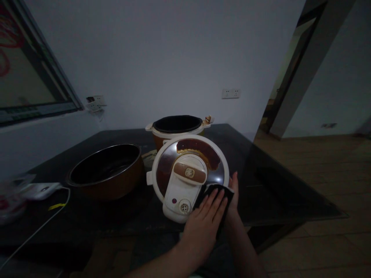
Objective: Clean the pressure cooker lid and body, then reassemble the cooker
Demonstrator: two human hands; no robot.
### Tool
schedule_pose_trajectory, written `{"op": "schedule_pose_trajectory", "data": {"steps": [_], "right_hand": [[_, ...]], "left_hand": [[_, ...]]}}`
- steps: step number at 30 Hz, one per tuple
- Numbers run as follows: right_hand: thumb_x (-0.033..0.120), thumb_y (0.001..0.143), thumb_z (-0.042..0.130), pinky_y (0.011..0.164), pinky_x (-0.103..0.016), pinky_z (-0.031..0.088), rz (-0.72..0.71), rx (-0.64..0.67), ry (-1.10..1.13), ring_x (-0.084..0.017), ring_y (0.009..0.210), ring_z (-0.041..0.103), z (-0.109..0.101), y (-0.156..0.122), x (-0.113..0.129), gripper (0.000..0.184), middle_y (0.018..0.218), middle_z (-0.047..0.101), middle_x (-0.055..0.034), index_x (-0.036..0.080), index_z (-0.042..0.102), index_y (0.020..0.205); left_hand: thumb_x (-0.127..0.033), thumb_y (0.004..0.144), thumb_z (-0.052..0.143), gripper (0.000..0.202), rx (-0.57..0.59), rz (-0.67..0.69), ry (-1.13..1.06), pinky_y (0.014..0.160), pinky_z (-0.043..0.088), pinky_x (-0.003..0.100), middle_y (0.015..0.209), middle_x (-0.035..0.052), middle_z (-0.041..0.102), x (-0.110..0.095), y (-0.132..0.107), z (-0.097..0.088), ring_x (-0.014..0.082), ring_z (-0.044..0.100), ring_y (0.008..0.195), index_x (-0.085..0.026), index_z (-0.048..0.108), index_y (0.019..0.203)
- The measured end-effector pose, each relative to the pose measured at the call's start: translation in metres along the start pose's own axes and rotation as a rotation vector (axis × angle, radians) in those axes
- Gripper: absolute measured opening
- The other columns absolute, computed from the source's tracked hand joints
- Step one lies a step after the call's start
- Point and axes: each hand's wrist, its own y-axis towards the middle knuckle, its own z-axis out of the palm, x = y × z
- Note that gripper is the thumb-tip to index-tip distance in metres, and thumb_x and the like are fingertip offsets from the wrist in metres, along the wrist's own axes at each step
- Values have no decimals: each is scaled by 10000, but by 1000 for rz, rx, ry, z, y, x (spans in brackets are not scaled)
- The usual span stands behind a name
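at the desk's near edge, the left hand (206, 218) lies flat with fingers spread, pressing a dark cloth (216, 187) onto the tilted cooker lid (188, 173). the right hand (234, 189) grips the lid's right rim. bare desk (275, 181) stretches right; a brown pot (107, 170) stands left, with the cooker base (176, 127) just behind.

Dim, underexposed room — soft glare on the lid (189, 173), edges warped and blurry.
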Motion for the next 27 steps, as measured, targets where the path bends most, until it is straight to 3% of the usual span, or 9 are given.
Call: {"op": "schedule_pose_trajectory", "data": {"steps": [3,9,11,13,18,22,24,27], "right_hand": [[637,747,586,892,-417,528,81,-7,57,-265,963,692,14,-6,1,493,812,753,-52,192,706,920],[552,805,573,888,-393,530,58,-83,92,-220,901,705,18,-8,0,402,878,758,-38,204,706,958],[546,807,577,875,-382,534,36,-86,76,-209,876,707,14,-4,-1,414,909,757,-34,204,699,1005],[535,805,589,862,-370,537,0,-91,53,-204,864,707,9,0,-3,427,931,756,-33,200,690,1051],[513,799,615,860,-349,531,-62,-124,24,-189,840,705,7,2,-5,416,900,759,-13,207,691,1069],[479,818,598,832,-327,541,-58,-145,24,-176,831,701,10,-1,-4,370,910,758,0,212,695,1056],[465,834,580,811,-314,546,-46,-148,27,-170,834,700,12,-3,-3,359,923,757,0,210,693,1060],[464,848,560,808,-311,546,-29,-148,26,-171,843,699,13,-4,-2,367,938,755,-5,202,688,1070]], "left_hand": [[-182,855,430,675,82,64,-41,1079,396,312,1558,88,218,0,-40,10,206,267,1425,-66,225,1488],[-74,736,459,874,221,-125,-83,1108,360,390,1527,67,306,13,-102,32,202,362,1384,-196,91,1520],[-63,706,489,919,229,-178,-77,1115,345,433,1508,79,345,18,-115,39,235,360,1383,-216,91,1520],[-54,693,509,961,166,-239,-70,1101,360,469,1508,120,331,23,-123,44,277,333,1390,-193,43,1521],[-129,869,450,830,-158,-496,-176,1026,454,488,1571,179,115,22,-119,38,316,160,1429,-158,-73,1513],[-172,952,368,717,-255,-689,-375,1085,393,461,1595,138,-14,19,-96,22,257,73,1452,-213,-73,1516],[-190,965,347,685,-303,-701,-421,1123,320,489,1602,114,-15,23,-82,16,244,33,1459,-231,-57,1518],[-213,978,307,616,-351,-599,-443,1156,201,538,1603,99,79,38,-65,7,234,44,1467,-234,22,1523]]}}
